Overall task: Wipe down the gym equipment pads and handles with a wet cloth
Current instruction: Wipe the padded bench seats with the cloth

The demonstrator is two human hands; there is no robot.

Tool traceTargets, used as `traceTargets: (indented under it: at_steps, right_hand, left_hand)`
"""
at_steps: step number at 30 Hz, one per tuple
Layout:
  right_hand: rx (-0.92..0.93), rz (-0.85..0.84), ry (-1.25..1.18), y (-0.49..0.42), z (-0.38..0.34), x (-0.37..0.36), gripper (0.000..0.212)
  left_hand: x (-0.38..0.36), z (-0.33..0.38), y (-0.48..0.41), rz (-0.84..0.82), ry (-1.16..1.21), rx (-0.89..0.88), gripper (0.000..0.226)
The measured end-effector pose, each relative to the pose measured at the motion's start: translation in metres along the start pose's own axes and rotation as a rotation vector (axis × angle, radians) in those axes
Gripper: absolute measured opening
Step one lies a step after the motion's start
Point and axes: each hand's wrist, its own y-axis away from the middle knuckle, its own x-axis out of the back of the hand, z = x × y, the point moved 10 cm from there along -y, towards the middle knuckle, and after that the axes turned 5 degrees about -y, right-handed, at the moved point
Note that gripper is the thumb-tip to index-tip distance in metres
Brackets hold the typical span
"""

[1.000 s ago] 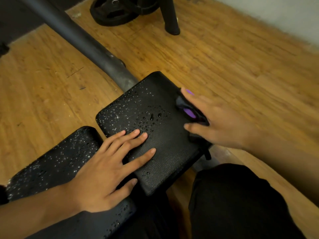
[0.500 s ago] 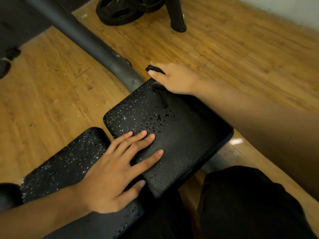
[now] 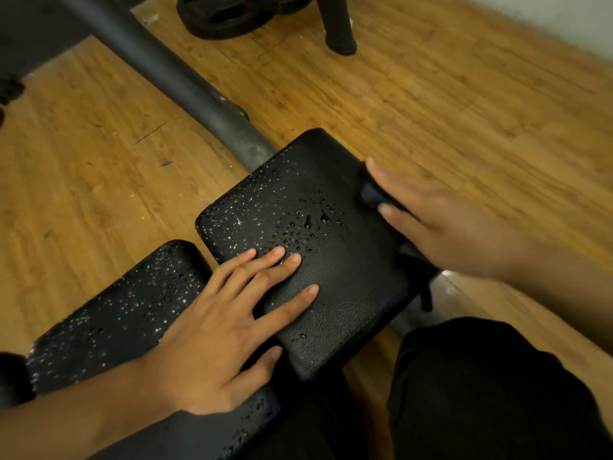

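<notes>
A black padded seat [image 3: 335, 254], beaded with water drops on its far left half, stands in the middle of the head view. My left hand [image 3: 225, 327] lies flat on its near left part, fingers straight and spread. My right hand [image 3: 447, 227] rests at the seat's right edge with straight fingers and presses a dark cloth [image 3: 373, 197] against the pad. Part of the cloth hangs down over that edge. A second black pad [image 3: 116, 310], also speckled with drops, adjoins the seat at the lower left.
A thick grey steel tube [image 3: 166, 68] runs from the upper left down under the seat. Black weight plates [image 3: 225, 14] and a black frame leg [image 3: 338, 28] stand on the wooden floor [image 3: 464, 111] at the top. My knee in dark trousers [image 3: 481, 393] is at the lower right.
My right hand has drawn the cloth back from the seat's far corner along the right edge toward me. The left hand has stayed flat on the pad.
</notes>
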Motion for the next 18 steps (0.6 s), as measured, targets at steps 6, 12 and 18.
traceTargets:
  at_steps: [6, 12, 18]
  right_hand:
    - [-0.116, -0.014, -0.015, -0.141, -0.013, -0.005, 0.052]
    - [-0.062, -0.005, 0.027, -0.098, -0.013, -0.006, 0.052]
    - [-0.088, 0.023, -0.037, 0.043, 0.005, 0.004, 0.058]
  left_hand:
    - [-0.001, -0.001, 0.002, -0.019, 0.007, -0.002, 0.069]
    - [0.0, 0.0, 0.002, -0.031, 0.01, 0.005, 0.069]
    - [0.002, 0.001, 0.002, -0.017, -0.004, 0.004, 0.073]
